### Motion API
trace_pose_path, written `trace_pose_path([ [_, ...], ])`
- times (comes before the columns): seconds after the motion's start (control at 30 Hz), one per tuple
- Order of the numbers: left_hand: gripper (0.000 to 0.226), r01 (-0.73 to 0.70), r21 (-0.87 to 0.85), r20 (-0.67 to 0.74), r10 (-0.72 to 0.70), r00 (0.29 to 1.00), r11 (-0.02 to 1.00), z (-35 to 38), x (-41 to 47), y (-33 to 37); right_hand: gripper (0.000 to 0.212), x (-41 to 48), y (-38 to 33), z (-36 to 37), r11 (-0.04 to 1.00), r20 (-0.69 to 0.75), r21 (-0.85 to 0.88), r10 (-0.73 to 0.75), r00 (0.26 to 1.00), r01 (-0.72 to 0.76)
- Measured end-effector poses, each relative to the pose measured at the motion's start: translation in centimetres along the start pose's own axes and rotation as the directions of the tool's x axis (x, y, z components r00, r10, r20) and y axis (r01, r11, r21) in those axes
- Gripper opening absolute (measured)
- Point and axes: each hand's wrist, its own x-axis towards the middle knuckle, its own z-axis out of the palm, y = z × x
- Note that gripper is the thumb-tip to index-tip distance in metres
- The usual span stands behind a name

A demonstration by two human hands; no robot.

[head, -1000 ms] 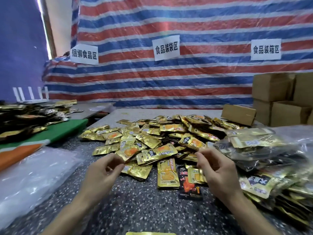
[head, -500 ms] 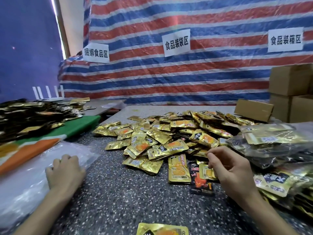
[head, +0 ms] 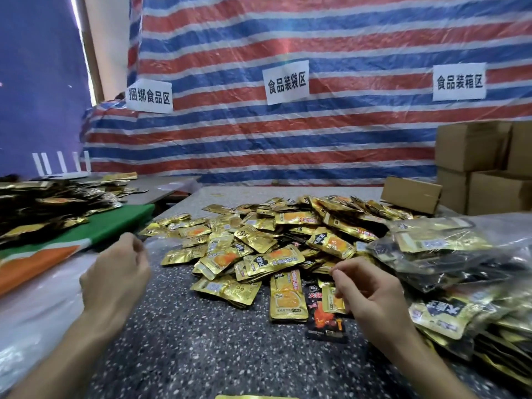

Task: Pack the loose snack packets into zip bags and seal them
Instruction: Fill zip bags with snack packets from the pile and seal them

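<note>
Loosely heaped gold foil snack packets (head: 259,249) fill the middle of the dark speckled stone table (head: 187,341). Left hand (head: 115,275) pinches a clear plastic zip bag (head: 167,245) toward the table's left edge. Right hand (head: 371,295) curls its fingers beside the heap; whether it holds anything is unclear.

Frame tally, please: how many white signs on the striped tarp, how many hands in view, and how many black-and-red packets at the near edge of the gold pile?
white signs: 3
hands, left hand and right hand: 2
black-and-red packet: 1
Total: 6
</note>
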Motion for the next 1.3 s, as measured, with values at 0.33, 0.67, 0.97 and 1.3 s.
trace_pose_path([
  [0.33,0.008,-0.075,0.206,0.345,-0.001,0.939,0.976,4.3,-1.8,0.4,0.027,0.0,-0.1,-0.5,1.000,0.045,-0.003,0.004,0.999,-0.004],
  [0.67,0.013,-0.113,0.333,0.225,0.038,0.974,0.936,3.5,-1.3,-0.2,0.024,-0.1,-0.1,-0.4,1.000,0.095,0.008,0.003,0.995,-0.004],
  [0.97,0.024,-0.148,0.431,-0.107,0.213,0.971,0.890,-0.4,5.1,-3.1,0.023,-0.1,-0.2,-0.3,1.000,0.096,-0.006,-0.029,0.995,0.030],
  [1.3,0.051,0.208,0.445,0.455,-0.420,0.786,0.871,1.8,3.6,-7.1,0.024,-0.1,-0.3,-0.3,1.000,0.092,0.000,-0.022,0.996,0.022],
])
